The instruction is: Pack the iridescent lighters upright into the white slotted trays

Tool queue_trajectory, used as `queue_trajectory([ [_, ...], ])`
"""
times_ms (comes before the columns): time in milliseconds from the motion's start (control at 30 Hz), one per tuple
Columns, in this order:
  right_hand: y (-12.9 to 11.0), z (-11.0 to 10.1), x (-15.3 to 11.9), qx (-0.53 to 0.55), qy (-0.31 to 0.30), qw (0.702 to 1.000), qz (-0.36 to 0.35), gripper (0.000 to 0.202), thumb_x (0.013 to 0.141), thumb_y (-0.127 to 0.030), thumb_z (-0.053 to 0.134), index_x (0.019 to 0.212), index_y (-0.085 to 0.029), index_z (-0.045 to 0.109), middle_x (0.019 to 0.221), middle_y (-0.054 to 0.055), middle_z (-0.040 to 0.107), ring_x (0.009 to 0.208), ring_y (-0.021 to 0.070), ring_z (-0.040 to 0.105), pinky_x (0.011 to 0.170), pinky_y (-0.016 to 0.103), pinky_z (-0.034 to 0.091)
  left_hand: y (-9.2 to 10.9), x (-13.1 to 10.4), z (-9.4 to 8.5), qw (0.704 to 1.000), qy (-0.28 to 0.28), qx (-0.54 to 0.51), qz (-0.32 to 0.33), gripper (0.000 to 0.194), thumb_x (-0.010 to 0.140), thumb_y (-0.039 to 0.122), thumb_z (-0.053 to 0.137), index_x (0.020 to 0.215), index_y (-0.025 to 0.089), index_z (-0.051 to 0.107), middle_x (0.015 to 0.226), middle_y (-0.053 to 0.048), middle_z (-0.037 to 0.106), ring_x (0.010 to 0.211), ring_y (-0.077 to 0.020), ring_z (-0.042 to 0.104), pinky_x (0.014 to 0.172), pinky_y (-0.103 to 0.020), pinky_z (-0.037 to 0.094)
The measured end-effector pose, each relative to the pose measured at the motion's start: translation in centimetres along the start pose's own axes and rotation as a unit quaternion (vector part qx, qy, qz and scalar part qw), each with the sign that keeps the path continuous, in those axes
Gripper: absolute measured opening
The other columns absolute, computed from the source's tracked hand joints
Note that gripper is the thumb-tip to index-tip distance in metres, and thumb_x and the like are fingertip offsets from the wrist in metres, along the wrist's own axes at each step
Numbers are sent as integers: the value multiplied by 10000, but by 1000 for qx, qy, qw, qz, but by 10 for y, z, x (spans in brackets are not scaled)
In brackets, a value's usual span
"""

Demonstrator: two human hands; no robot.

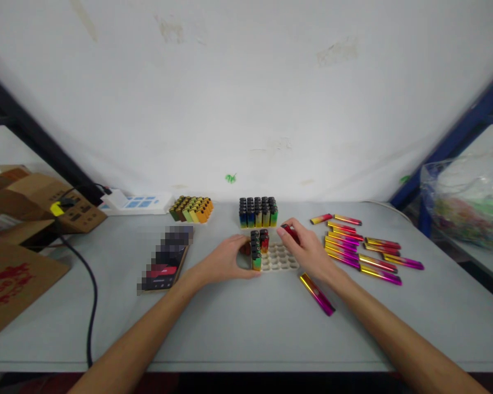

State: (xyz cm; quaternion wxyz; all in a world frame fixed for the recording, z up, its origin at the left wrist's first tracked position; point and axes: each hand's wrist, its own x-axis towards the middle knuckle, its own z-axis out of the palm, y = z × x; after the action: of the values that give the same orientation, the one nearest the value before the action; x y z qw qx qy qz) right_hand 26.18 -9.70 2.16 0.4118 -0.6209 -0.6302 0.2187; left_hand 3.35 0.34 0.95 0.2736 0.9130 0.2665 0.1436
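My left hand [225, 257] is curled around the left end of a pale tray [280, 261] with round holes, thumb at the front and fingers behind. Along that end stands a row of green lighters [256, 258] with black tops. A red lighter [264, 243] is upright beside them. Over the tray's right side, my right hand [306, 249] pinches another red lighter [291, 233], tilted, its lower part hidden by the fingers. A loose yellow-and-magenta lighter [317, 294] lies on the table just below my right hand.
Several shiny lighters [340, 241] lie scattered at right. Two packed blocks stand behind: dark-topped lighters [258, 213] and yellow-orange lighters [191, 209]. A blurred-out phone [166, 262], power strip [142, 203], black cable [93, 295] and cardboard boxes [20, 284] occupy the left.
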Motion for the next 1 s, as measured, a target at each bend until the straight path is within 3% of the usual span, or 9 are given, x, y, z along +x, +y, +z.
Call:
queue_trajectory([
  [67, -1, 0, 0, 8, -18, 999, -34, 317, 1065, -510, 448, 1081, -222, 582, 818, -10, 660, 735, 171, 600, 675, 285, 442, 0, 0, 0, 1000, -1, 3, -3, 559, 701, 478, 872, 1098, 144, 663, 1072, -105, 717, 960, -290, 663, 877, -398, 536],
  [167, -3, 2, 0, -28, -10, 994, -102, 326, 1056, -483, 496, 1020, -208, 666, 989, 66, 674, 929, 208, 633, 834, 324, 485, -2, 0, 1, 1000, 3, 2, -1, 578, 696, 483, 877, 1119, 149, 668, 1082, -102, 720, 967, -288, 661, 886, -398, 537],
  [367, -5, 10, 0, -59, -17, 995, -75, 376, 1068, -483, 478, 874, -214, 657, 754, 4, 662, 683, 173, 597, 652, 284, 436, -4, 0, 3, 1000, 9, 0, 2, 575, 683, 480, 884, 1122, 171, 678, 1078, -94, 725, 969, -283, 663, 890, -398, 535],
  [600, 5, 15, 3, -139, -53, 981, -122, 284, 1091, -398, 461, 972, -204, 630, 877, 41, 712, 772, 186, 663, 732, 289, 491, -4, 0, 3, 1000, 2, 8, -3, 569, 693, 472, 874, 1125, 159, 676, 1104, -110, 723, 1016, -308, 665, 915, -411, 528],
  [700, 1, 12, 3, -214, -87, 961, -151, 240, 1087, -371, 480, 1060, -186, 629, 956, 77, 720, 862, 217, 691, 770, 313, 509, -5, 0, 3, 1000, 1, 0, -1, 576, 696, 466, 872, 1140, 159, 673, 1117, -113, 724, 1019, -309, 667, 913, -415, 529],
  [833, -7, 13, 2, -312, -80, 931, -173, 223, 1075, -366, 509, 1096, -176, 624, 990, 110, 715, 944, 259, 690, 848, 373, 518, -6, 0, 3, 1000, 2, 3, 0, 568, 699, 481, 869, 1126, 161, 673, 1116, -117, 727, 1022, -310, 671, 914, -416, 532],
  [1000, -5, 17, 2, -299, -84, 932, -185, 174, 1070, -330, 523, 1115, -181, 602, 1018, 87, 671, 915, 228, 666, 814, 344, 526, -6, 1, 3, 1000, 9, -5, 15, 628, 707, 478, 862, 1214, 167, 660, 1202, -126, 717, 1065, -321, 674, 959, -433, 531],
])
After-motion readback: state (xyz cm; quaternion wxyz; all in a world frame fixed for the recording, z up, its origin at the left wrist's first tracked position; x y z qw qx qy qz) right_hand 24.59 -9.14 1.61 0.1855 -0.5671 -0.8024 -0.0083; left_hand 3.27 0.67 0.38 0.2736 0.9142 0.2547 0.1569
